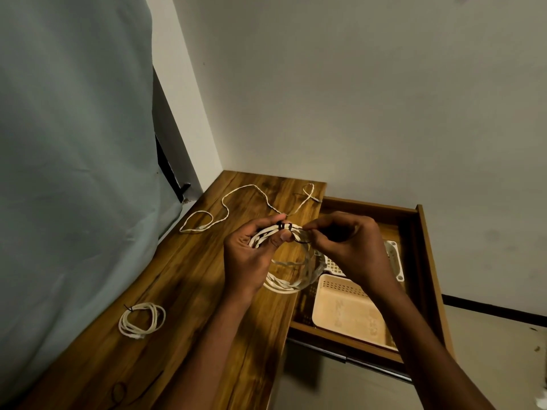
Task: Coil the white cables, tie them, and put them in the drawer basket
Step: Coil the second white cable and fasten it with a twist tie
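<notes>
My left hand [251,255] grips the top of a coiled white cable [291,281], held above the wooden tabletop [207,291]. A thin black tie [297,236] is wound round the coil near my left thumb. My right hand [346,247] pinches the loose end of that tie. A second white coil [142,320], bound with a black tie, lies on the table at the left. A loose uncoiled white cable [245,199] trails across the far end of the table. The cream drawer basket [346,309] sits in the open drawer [420,261] at the right, partly hidden by my right forearm.
A grey curtain [74,143] hangs along the table's left edge. Another perforated white basket [393,258] lies behind the cream one in the drawer. A black tie [118,393] rests near the table's front. The white wall stands behind.
</notes>
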